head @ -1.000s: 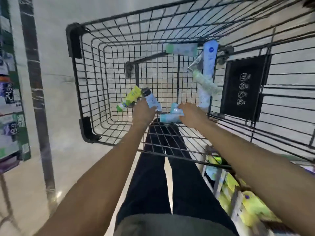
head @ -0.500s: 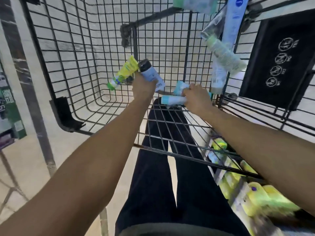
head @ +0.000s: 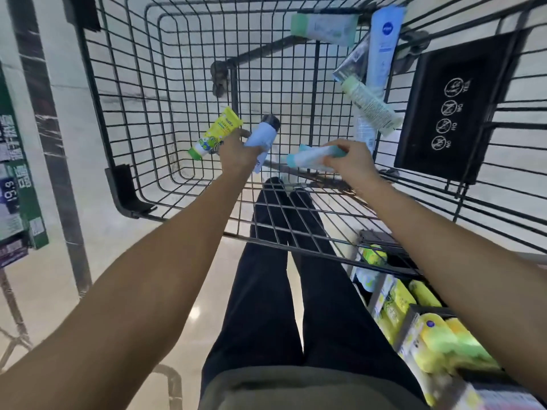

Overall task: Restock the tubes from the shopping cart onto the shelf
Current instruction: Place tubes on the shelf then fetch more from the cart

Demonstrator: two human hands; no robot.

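Note:
Both my hands reach into the black wire shopping cart (head: 124,119). My left hand (head: 238,153) grips two tubes at once: a yellow tube with a green cap (head: 216,134) and a pale blue tube with a dark cap (head: 263,134). My right hand (head: 352,162) holds teal-and-white tubes (head: 307,156), lifted above the cart floor. Several more tubes lie at the cart's far right: a white tube with a green cap (head: 324,25), a tall white-and-blue tube (head: 381,48) and a pale green tube (head: 370,105).
A black plastic flap (head: 447,108) with warning icons hangs on the cart's right side. A shelf (head: 414,315) with yellow-green packs stands low at the right. A dark post (head: 50,122) and price labels (head: 14,179) stand at the left. My dark trousers (head: 281,291) show below the cart.
Both hands have risen a little from the cart floor with their tubes. The view has shifted, bringing the cart's far end and the right-hand shelf more into sight.

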